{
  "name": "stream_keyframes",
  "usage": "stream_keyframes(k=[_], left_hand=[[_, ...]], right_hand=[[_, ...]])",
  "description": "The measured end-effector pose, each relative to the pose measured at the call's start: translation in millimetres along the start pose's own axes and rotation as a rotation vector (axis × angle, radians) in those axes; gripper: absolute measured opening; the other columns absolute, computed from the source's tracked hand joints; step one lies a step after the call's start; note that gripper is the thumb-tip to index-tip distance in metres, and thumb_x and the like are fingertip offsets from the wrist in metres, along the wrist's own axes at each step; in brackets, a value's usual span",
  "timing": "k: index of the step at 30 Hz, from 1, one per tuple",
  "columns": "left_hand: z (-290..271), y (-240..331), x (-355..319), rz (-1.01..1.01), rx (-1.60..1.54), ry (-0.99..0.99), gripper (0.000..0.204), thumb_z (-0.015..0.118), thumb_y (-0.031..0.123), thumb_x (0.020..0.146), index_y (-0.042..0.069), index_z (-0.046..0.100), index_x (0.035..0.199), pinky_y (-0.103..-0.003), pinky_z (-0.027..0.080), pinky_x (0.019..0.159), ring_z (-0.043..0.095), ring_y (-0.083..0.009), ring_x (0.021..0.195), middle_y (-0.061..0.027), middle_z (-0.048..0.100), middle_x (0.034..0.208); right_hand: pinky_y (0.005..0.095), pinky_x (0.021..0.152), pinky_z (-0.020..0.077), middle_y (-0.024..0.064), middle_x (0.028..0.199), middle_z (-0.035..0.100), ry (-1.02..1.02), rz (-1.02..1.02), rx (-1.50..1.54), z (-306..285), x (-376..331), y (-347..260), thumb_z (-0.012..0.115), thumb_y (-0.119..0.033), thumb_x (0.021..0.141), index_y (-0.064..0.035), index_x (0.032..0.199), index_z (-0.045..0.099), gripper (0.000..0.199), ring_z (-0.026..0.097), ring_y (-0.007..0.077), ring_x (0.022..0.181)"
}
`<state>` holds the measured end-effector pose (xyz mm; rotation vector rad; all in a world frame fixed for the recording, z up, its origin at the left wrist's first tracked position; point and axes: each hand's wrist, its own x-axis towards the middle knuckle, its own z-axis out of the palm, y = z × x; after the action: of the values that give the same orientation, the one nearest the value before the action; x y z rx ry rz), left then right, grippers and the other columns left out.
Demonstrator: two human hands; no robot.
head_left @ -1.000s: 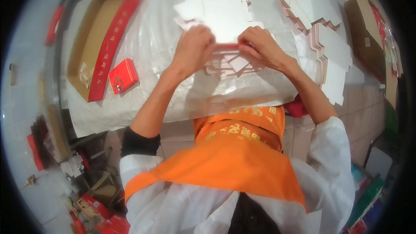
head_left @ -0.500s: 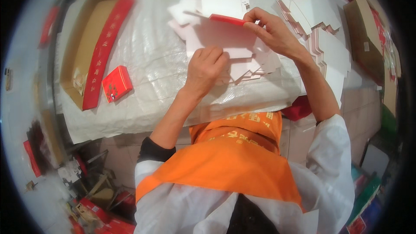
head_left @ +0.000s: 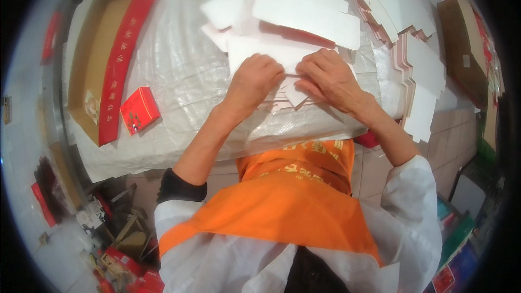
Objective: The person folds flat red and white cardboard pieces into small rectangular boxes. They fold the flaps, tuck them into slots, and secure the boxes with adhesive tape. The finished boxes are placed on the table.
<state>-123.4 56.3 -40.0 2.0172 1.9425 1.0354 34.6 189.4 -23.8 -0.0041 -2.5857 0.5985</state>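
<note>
Left hand (head_left: 255, 78) and right hand (head_left: 330, 76), side by side with fingers curled downward, both pressing and gripping a flat white cardboard blank (head_left: 271, 54) lying on the table (head_left: 179, 76) (covered in a white woven sheet) directly before the person. A stack of similar white blanks (head_left: 412, 59) lies to the right; a small red box (head_left: 139, 109) and a long open carton (head_left: 103, 65) rest well to the left.
</note>
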Motion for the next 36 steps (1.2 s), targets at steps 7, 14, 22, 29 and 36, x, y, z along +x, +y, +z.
stream_keyframes(k=[7,14,22,29,36], left_hand=[[-4.0,-4.1,-12.2,0.069,0.150,0.047,0.012,0.062,0.003,0.068,0.004,0.054,0.077,-0.033,0.041,0.065,0.050,-0.0248,0.075,-0.0075,0.052,0.076],[-14.4,-1.6,-6.4,-0.248,0.048,0.028,0.008,0.061,0.007,0.073,0.003,0.055,0.077,-0.032,0.040,0.063,0.050,-0.0260,0.073,-0.0090,0.052,0.075],[-37.1,-4.4,27.1,-0.626,-0.002,-0.442,0.021,0.064,0.020,0.071,0.004,0.051,0.072,-0.035,0.041,0.060,0.050,-0.0264,0.069,-0.0086,0.052,0.071],[-32.7,-5.9,12.7,-0.481,0.100,-0.284,0.016,0.063,0.016,0.072,0.006,0.051,0.076,-0.035,0.042,0.062,0.052,-0.0256,0.073,-0.0085,0.054,0.078],[-15.6,18.6,-19.9,-0.080,0.344,0.073,0.016,0.055,0.006,0.066,0.008,0.054,0.082,-0.031,0.040,0.062,0.051,-0.0199,0.075,-0.0037,0.051,0.081]], right_hand=[[0.0315,0.069,0.0403,0.0061,0.084,0.052,-0.095,0.110,0.084,2.4,0.7,11.4,0.061,-0.011,0.076,-0.0056,0.083,0.055,0.011,0.049,0.0221,0.078],[0.0314,0.066,0.0405,0.0061,0.083,0.050,-0.208,0.272,0.243,-3.4,11.0,21.2,0.061,-0.009,0.076,-0.0042,0.086,0.052,0.014,0.049,0.0225,0.073],[0.0324,0.063,0.0411,0.0060,0.080,0.048,-0.450,0.438,0.180,-16.6,36.3,13.0,0.061,-0.011,0.075,-0.0062,0.089,0.047,0.021,0.049,0.0230,0.070],[0.0338,0.062,0.0410,0.0074,0.080,0.049,-0.316,0.365,0.129,-7.3,28.0,15.7,0.062,-0.015,0.074,-0.0067,0.083,0.050,0.016,0.052,0.0241,0.072],[0.0340,0.079,0.0383,0.0085,0.093,0.052,-0.122,0.196,0.255,-20.6,-3.5,4.7,0.060,-0.009,0.076,-0.0045,0.085,0.055,0.011,0.049,0.0247,0.089]])
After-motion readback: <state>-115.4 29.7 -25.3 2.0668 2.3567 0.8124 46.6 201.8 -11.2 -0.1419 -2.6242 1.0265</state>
